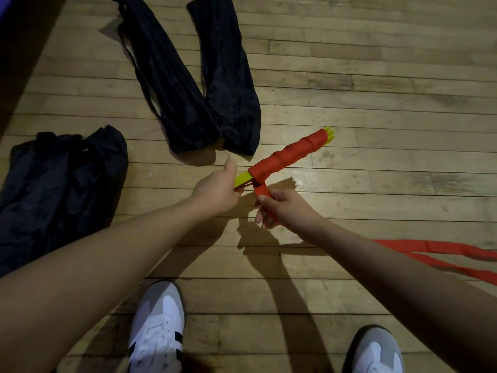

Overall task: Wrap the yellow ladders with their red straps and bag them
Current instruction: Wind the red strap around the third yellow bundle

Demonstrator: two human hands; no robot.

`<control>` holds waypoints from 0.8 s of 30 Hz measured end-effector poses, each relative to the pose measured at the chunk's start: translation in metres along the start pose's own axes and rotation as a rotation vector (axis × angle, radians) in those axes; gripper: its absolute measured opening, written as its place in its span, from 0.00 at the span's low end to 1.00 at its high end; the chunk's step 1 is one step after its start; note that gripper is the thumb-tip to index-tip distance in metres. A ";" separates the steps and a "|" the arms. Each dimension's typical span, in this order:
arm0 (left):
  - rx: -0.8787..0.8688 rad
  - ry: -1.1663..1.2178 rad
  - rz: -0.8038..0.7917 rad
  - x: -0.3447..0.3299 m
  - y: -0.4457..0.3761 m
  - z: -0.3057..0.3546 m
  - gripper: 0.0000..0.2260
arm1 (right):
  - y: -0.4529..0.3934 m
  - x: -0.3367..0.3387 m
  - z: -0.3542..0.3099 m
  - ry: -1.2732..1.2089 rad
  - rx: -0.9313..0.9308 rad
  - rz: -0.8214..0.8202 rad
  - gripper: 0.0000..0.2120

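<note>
Left hand (216, 188) gripping; right hand (279, 208) pinching; arms outstretched.

Worn wooden floor under a hard light from above.

I see a floor (376, 76) of pale wooden planks running side to side across my view, scuffed and marked with darker smudges toward the right. A bright patch of light (309, 179) falls near the middle and glares off the boards, while the edges fade into dimness. Long, sharp shadows (282, 292) stretch toward the bottom of my view. At the upper left a dark band (16, 63) cuts diagonally across the corner; I cannot tell what it is.
</note>
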State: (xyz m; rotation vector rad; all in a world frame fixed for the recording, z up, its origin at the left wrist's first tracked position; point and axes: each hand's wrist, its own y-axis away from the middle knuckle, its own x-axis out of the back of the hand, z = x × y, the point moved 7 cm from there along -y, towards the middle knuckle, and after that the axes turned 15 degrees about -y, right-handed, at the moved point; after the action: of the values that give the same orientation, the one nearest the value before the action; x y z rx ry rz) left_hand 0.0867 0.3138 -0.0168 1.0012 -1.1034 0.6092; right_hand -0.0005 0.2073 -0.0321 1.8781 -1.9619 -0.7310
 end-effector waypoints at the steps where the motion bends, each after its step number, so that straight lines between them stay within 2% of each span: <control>1: 0.010 0.003 -0.001 -0.002 0.000 -0.001 0.19 | 0.000 -0.001 0.002 0.007 -0.002 -0.004 0.11; 3: 0.022 0.052 -0.003 -0.005 0.001 -0.002 0.21 | 0.000 -0.001 0.003 0.000 0.000 0.007 0.10; 7: 0.000 0.214 -0.102 -0.013 0.002 0.002 0.22 | -0.003 0.001 0.003 -0.027 0.034 0.062 0.09; 10: -0.030 0.213 -0.132 -0.013 0.004 0.006 0.21 | -0.002 0.006 0.007 -0.014 0.030 0.093 0.07; 13: -0.103 0.198 -0.086 -0.010 0.008 0.007 0.22 | 0.001 0.009 0.012 0.016 0.018 0.092 0.08; 17: -0.098 0.106 0.001 -0.004 0.011 0.005 0.33 | 0.005 0.007 0.015 -0.013 -0.007 0.076 0.09; 24: -0.104 -0.078 0.163 0.005 0.005 -0.003 0.17 | 0.005 -0.012 -0.002 -0.209 -0.041 -0.075 0.06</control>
State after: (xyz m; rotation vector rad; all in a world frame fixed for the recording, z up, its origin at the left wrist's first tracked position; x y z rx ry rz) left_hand 0.0853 0.3184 -0.0110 0.8564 -1.2815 0.6409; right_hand -0.0030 0.2191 -0.0264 1.9281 -1.9888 -1.0187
